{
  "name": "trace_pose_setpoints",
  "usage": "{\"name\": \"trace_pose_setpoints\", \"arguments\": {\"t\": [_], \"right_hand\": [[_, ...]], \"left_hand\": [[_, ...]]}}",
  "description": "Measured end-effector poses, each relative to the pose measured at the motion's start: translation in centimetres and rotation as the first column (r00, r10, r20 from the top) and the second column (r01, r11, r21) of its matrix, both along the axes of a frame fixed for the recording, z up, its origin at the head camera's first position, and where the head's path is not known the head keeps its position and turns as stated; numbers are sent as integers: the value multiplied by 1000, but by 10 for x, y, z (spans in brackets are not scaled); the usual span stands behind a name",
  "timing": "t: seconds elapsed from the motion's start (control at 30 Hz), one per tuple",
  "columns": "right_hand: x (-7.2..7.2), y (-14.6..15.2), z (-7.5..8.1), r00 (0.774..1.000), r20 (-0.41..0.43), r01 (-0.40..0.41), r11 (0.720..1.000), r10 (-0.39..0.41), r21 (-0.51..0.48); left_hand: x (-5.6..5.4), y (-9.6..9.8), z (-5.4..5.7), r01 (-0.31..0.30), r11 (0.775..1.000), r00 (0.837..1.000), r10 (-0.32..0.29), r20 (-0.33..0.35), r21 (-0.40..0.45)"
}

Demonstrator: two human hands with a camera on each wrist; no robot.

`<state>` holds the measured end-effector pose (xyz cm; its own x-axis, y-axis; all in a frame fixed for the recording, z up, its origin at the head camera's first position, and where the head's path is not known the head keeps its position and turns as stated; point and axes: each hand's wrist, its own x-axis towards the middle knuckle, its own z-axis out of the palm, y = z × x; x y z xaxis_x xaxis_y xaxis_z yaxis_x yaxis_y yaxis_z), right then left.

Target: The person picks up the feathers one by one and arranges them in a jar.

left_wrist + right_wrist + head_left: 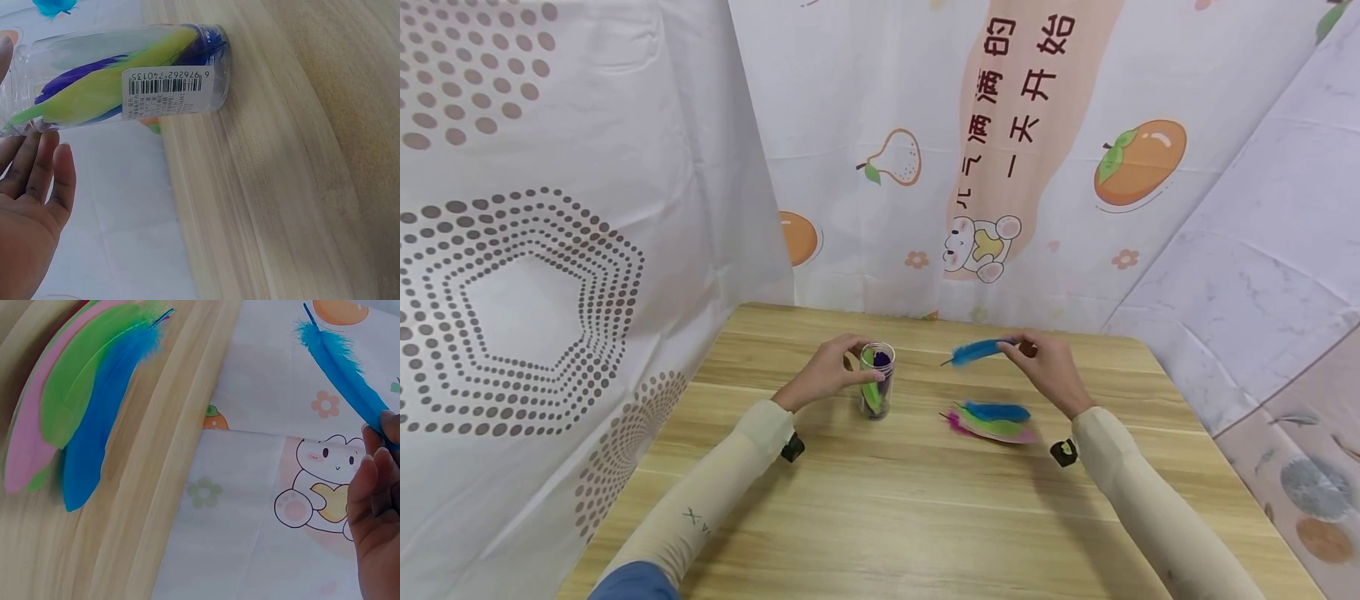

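Note:
A clear glass jar (877,396) stands upright on the table, holding green and purple feathers (94,90); a white barcode label (165,90) shows on its side. My left hand (829,372) grips the jar near its rim, thumb on one side and fingers on the other. Between thumb and fingertips, my right hand (1051,372) pinches a blue feather (976,352) by its broad end. The feather is above the table, its bare quill pointing left toward the jar. Below it lies a small pile of feathers (1000,427): blue, green, pink and magenta.
The light wood-grain table (880,517) ends at a white patterned curtain (850,217) behind the jar. Another dotted curtain (550,308) runs along the left, and a marbled sheet (1247,275) hangs at the right.

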<state>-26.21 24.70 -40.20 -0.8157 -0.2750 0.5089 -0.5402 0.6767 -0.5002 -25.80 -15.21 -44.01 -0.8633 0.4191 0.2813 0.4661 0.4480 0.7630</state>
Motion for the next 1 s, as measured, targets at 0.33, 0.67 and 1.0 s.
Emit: {"name": "trace_pose_setpoints", "arguments": {"t": [0.33,0.67,1.0], "right_hand": [[-2,-7,4,1000,19,-3,1000,3,-3],[-6,-17,9,1000,4,-21,1000,21,-18],[-12,-29,14,998,-36,-44,999,44,-5]], "left_hand": [[-1,0,0,-1,1000,1000,1,-12,-4],[0,0,0,-13,1000,1000,13,-6,-7],[-2,0,-2,-21,1000,1000,21,-8,-11]]}}
